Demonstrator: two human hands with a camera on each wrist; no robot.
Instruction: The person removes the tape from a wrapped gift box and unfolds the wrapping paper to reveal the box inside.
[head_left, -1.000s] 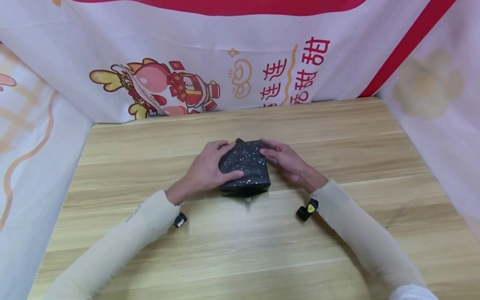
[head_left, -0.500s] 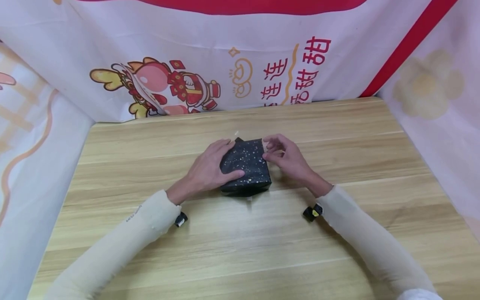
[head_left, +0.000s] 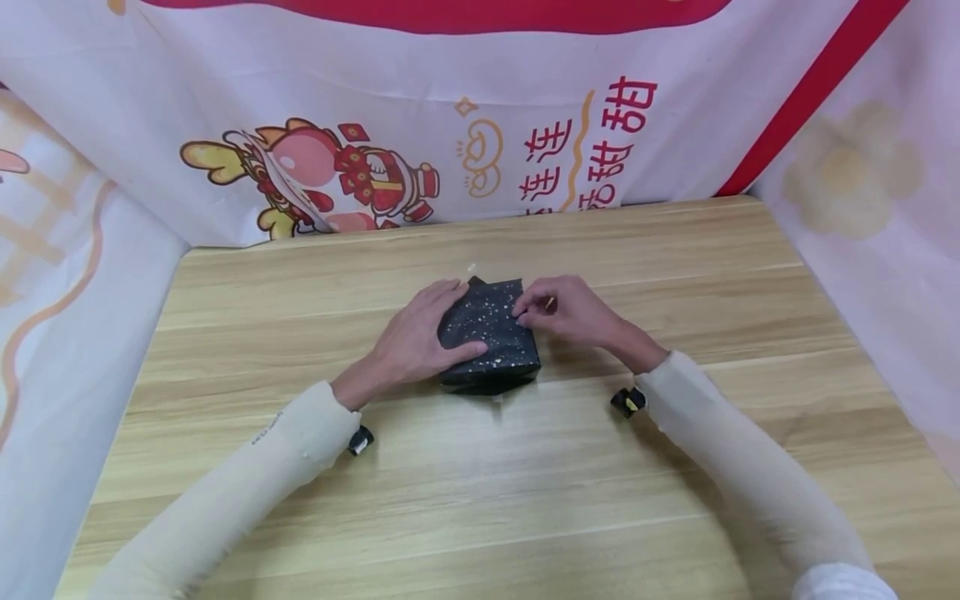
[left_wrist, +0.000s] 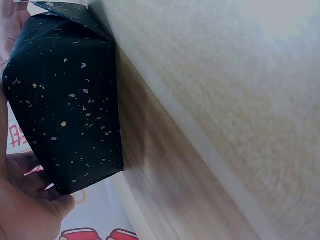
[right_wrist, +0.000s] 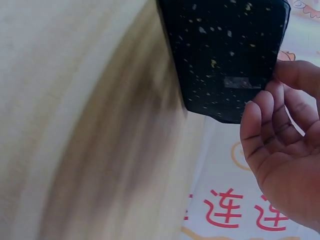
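two hands are at work on one black box (head_left: 487, 329) with white and gold specks. it sits near the middle of the wooden table (head_left: 480, 492), with a hand on each side.

the left hand (head_left: 408, 337) holds the box from the left. its thumb lies on the top, and its other fingers bend round the far end, so it seems to keep the box from sliding.

the right hand (head_left: 573, 315) is at the top right edge. its fingers are bent, and the tips of the thumb and first finger come close together there. they touch the edge, but i cannot tell if they pinch a bit of the wrap.

a shiny strip (right_wrist: 243, 82), maybe tape, lies flat on the right side of the box, just beside the right fingers. at one end, a folded flap (left_wrist: 80, 15) sticks out a little.

i think the step in hand is picking at the wrap near that edge while the other hand holds on. the next move likely calls for a steady left hand and a light, slow pull or push from the right fingertips. too hard a tug could tear the wrap or turn the box.
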